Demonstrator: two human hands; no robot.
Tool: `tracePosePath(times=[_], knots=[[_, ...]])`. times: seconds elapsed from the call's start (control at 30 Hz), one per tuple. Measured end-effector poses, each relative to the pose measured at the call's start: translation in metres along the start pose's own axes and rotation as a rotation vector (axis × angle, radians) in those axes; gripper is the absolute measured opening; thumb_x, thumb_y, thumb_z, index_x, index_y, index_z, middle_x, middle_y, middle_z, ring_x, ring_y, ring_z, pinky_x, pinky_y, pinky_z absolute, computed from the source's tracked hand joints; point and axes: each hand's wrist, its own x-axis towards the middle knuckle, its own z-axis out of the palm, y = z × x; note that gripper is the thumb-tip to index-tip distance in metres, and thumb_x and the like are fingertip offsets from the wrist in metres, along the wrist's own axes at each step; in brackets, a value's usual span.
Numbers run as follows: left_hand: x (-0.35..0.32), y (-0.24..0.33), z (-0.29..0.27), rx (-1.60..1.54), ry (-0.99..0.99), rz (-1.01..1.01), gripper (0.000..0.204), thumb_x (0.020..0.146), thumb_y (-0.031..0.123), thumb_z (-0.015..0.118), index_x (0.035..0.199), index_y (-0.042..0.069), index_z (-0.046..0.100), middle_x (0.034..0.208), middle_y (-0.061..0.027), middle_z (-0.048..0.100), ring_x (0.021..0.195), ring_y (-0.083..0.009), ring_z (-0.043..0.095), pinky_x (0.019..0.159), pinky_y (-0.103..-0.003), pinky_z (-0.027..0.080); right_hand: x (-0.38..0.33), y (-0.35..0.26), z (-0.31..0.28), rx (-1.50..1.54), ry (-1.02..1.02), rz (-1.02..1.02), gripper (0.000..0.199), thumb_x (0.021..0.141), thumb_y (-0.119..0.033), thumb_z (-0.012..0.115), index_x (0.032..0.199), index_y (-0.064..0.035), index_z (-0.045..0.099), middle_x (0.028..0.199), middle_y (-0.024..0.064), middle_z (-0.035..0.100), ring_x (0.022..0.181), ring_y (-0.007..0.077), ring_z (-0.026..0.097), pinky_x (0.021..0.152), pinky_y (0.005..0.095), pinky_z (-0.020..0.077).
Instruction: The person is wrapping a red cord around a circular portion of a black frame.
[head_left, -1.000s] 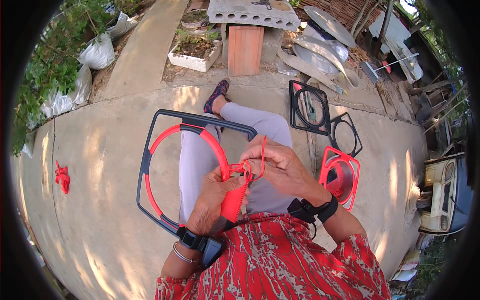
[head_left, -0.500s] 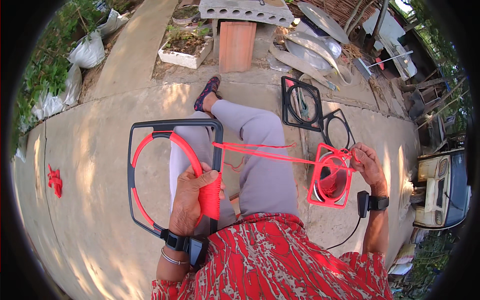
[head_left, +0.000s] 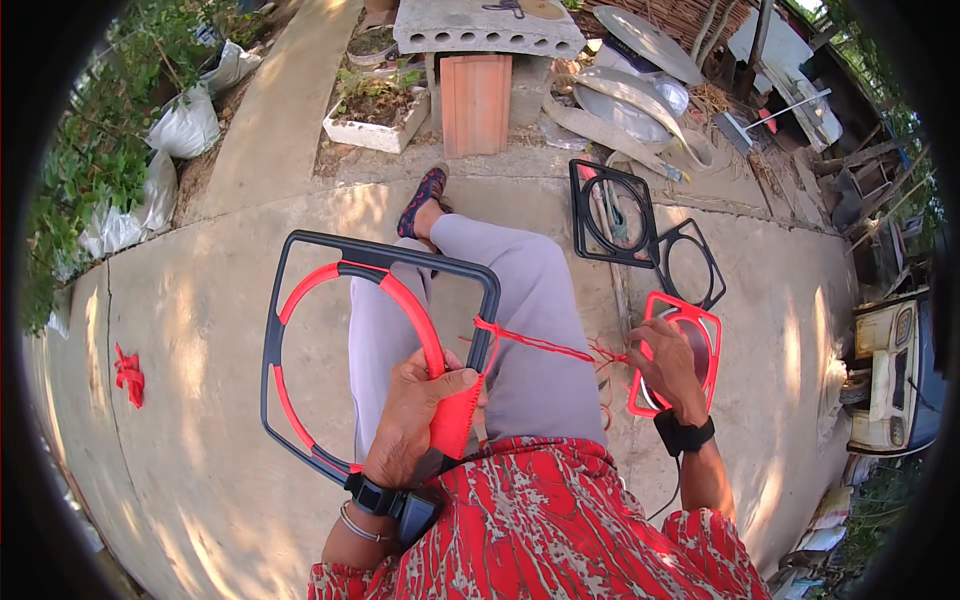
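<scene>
My left hand (head_left: 403,412) grips the side of a black square frame (head_left: 392,252) with a large round opening, held tilted over my lap. Red cord wraps parts of the ring, and a dense red wrapped band (head_left: 456,420) lies under my thumb. From the frame's right bar a red cord (head_left: 545,344) stretches to my right hand (head_left: 672,368), whose fingers are closed on its loose, tangled end. Below that hand, a red square frame (head_left: 714,350) with a round opening is partly hidden.
Two black frames, one larger (head_left: 612,255) and one smaller (head_left: 714,270), lie on the concrete beyond the red one. A red cloth bundle (head_left: 129,375) is on the ground at left. Ahead stand a concrete block slab (head_left: 490,38) and a white planter (head_left: 375,132).
My right hand has moved left, nearer the black frame, and the cord strands now run closer together. The held frame has shifted right and tilted slightly.
</scene>
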Motion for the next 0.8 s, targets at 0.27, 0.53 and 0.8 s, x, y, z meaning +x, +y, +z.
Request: tracePosePath(times=[0.27, 0.53, 0.8], knots=[[-0.003, 0.002, -0.001, 0.038, 0.064, 0.036, 0.020, 0.082, -0.001, 0.066, 0.093, 0.003, 0.049, 0.074, -0.0131, 0.062, 0.060, -0.0240, 0.066, 0.048, -0.033, 0.057, 0.092, -0.143, -0.008, 0.866, -0.017, 0.202, 0.014, 0.079, -0.012, 0.072, 0.080, -0.0016, 0.062, 0.073, 0.0101, 0.056, 0.059, 0.0206, 0.053, 0.055, 0.0334, 0.0413], [-0.001, 0.005, -0.014, -0.062, 0.048, 0.031, 0.020, 0.081, -0.003, 0.069, 0.092, 0.002, 0.052, 0.076, -0.0105, 0.063, 0.062, -0.0231, 0.067, 0.050, -0.034, 0.058, 0.037, -0.103, -0.016, 1.011, -0.349, 0.193, 0.009, 0.084, -0.008, 0.070, 0.083, -0.0005, 0.065, 0.070, 0.0016, 0.055, 0.062, 0.0077, 0.048, 0.055, 0.0250, 0.0377], [-0.005, 0.011, -0.024, -0.129, 0.077, 0.096, 0.018, 0.083, 0.001, 0.067, 0.092, 0.003, 0.052, 0.072, -0.0122, 0.061, 0.058, -0.0239, 0.065, 0.048, -0.033, 0.055, -0.111, 0.023, 0.009, 1.591, -0.441, 1.190, 0.011, 0.082, -0.006, 0.071, 0.092, -0.0015, 0.068, 0.081, 0.0018, 0.067, 0.072, 0.0100, 0.060, 0.067, 0.0264, 0.0482]])
